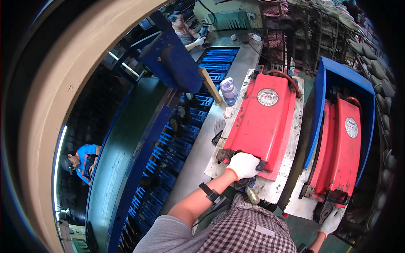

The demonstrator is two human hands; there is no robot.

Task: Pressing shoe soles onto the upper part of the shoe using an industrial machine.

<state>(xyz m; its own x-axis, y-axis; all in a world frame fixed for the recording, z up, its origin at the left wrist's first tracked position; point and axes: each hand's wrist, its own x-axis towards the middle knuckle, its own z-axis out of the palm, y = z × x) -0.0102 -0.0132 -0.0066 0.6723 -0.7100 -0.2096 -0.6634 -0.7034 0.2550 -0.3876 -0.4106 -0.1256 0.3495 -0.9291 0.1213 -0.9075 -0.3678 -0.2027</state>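
The person's left hand [243,165], white-gloved, has its fingers curled at the near end of a red machine cover [265,122], which stretches away beyond them; whether they grip it or merely rest there cannot be told. Just right of those fingers is a black bracket [262,165]. The right hand [332,220], also gloved, is at the near end of a second red cover [344,156], its fingers partly hidden, their opening and hold unclear. Beyond the left fingers, leftward, a bottle [229,91] stands on the metal surface [190,170]
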